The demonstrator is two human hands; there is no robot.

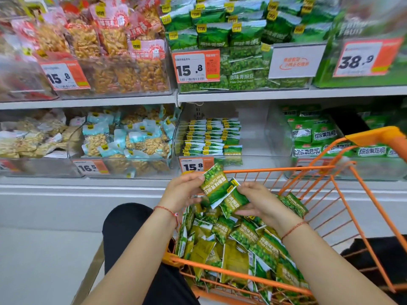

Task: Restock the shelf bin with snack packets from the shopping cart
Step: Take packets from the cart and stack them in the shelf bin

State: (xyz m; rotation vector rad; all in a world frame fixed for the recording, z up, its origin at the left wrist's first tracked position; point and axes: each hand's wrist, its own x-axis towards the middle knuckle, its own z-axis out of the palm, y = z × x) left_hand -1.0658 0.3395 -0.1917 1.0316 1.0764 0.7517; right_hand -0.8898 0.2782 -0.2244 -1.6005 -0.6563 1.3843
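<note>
Left hand (184,190) is pinching a glossy green foil packet (214,183) by its edge; right hand (256,202) is gripping a second crinkled packet (234,202). Both are hovering over the orange wire cart (308,170), heaped with flat packets, below the clear plastic bin (253,137).

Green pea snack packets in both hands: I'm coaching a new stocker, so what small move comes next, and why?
Probably lift the two green pea snack packets, held between the left hand and right hand above the orange wire shopping cart, forward onto the stacks in the clear plastic shelf bin. Its right half looks unfilled.
</note>
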